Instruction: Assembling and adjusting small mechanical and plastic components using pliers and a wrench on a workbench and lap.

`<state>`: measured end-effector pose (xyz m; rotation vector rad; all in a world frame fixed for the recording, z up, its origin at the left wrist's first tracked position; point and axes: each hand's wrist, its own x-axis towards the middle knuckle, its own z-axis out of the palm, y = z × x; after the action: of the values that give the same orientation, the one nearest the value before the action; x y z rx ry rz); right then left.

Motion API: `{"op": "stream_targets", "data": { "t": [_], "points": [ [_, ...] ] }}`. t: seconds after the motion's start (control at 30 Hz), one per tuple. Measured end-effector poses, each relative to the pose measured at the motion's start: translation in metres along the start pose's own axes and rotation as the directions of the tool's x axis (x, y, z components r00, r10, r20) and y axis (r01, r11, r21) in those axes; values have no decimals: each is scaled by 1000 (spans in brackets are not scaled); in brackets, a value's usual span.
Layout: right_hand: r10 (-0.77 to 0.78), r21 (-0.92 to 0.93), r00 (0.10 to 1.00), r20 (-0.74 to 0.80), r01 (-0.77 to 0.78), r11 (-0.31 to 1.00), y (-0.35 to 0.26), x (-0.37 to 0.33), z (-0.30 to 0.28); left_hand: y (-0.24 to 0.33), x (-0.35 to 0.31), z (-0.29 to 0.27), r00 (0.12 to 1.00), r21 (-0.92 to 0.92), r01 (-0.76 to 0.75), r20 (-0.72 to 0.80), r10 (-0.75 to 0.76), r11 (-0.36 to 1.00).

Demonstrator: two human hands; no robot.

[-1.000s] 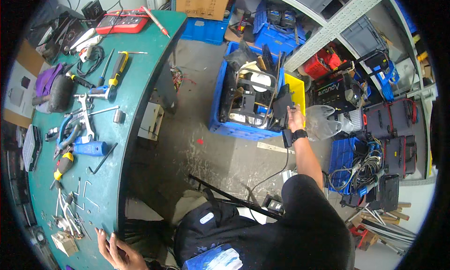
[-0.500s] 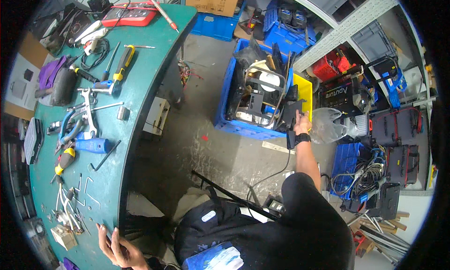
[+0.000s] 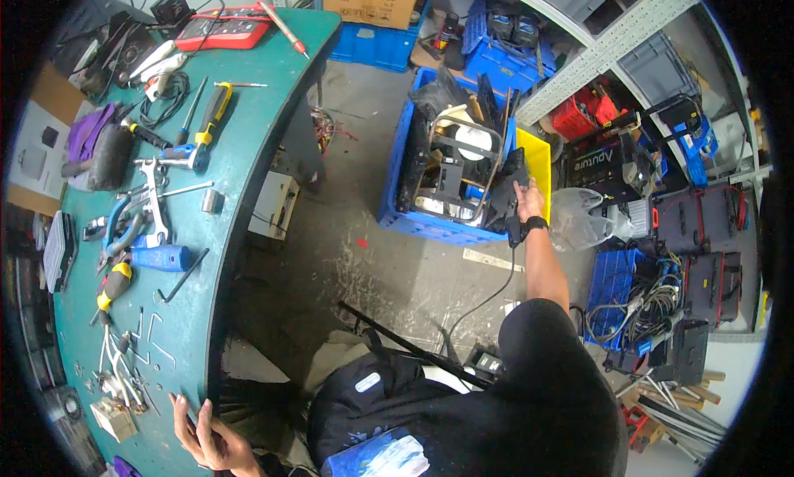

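My right hand (image 3: pixel 530 201) reaches out to the right side of a blue crate (image 3: pixel 442 230). Its fingers close on a black flat piece (image 3: pixel 501 199) at the crate's edge; the far side of the grip is hidden. On that wrist sits a black band (image 3: pixel 534 223), and beside it a small black box (image 3: pixel 514 230) trails a cable. My left hand (image 3: pixel 213 444) lies at the near edge of the green table (image 3: pixel 194 345), palm turned up and fingers stretched apart. Near it are a small whitish block (image 3: pixel 113 419) and bent hex keys (image 3: pixel 162 345).
Pliers (image 3: pixel 124 233), a wrench (image 3: pixel 155 204), screwdrivers (image 3: pixel 217 111) and a red meter (image 3: pixel 223 32) lie on the table. A yellow bin (image 3: pixel 539 156) and a clear plastic bag (image 3: pixel 576 219) adjoin the crate. Shelving (image 3: pixel 612 47) and a cable-filled blue basket (image 3: pixel 608 311) stand at right.
My right hand has shifted slightly farther away and left, and the black piece sits lower against the crate's contents. My left hand has barely moved.
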<state>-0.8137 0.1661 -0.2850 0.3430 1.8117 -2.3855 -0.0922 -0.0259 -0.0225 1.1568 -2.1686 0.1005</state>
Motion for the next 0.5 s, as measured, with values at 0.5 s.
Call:
{"op": "stream_targets", "data": {
  "t": [0.5],
  "points": [
    [182, -739, 933, 309, 115, 664, 14, 3, 28, -3, -3, 2, 999, 12, 12, 34, -12, 1000]
  ]
}}
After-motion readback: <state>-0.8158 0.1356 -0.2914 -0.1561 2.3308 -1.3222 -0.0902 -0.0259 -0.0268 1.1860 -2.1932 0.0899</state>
